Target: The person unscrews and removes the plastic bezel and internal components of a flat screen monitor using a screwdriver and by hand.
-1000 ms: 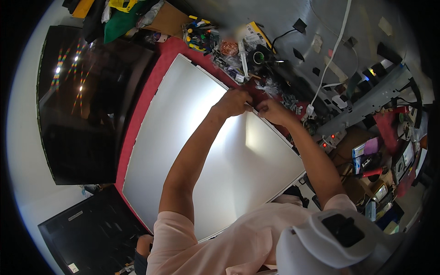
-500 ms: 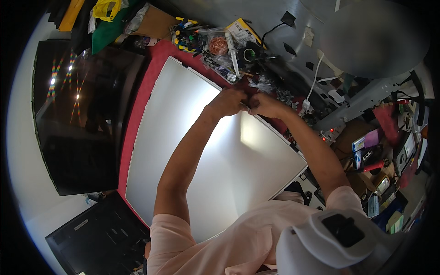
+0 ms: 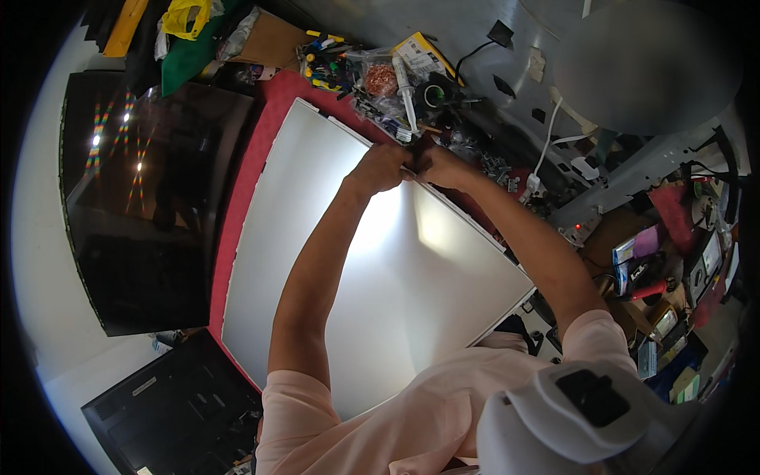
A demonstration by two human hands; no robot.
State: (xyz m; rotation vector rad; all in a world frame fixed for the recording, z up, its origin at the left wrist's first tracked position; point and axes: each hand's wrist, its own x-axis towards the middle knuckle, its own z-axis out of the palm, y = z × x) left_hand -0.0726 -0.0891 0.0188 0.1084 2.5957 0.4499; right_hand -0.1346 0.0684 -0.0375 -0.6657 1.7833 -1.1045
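Observation:
A large white TV backlight panel [image 3: 317,261] lies in front of me, glowing brightest near its far edge. Both of my hands work at that far edge, close together. My left hand [image 3: 383,168] has its fingers curled down over the panel's rim. Just to its right, my right hand [image 3: 444,168] pinches at the same rim, its fingertips nearly meeting the left ones. Whether a small part sits between the fingers is hidden. Red cloth [image 3: 273,103] shows under the panel along its left and far sides.
A dark TV screen [image 3: 150,253] stands at the left, with a black TV back cover [image 3: 174,404] below it. Beyond the panel lie a syringe [image 3: 405,95], copper wire [image 3: 381,80] and pens. A round grey lamp head [image 3: 645,67] hangs at upper right; clutter fills the right side.
My two hands have shifted a little to the left along the panel's far edge, staying close together. The panel itself looks unmoved apart from a slight shift of the whole view.

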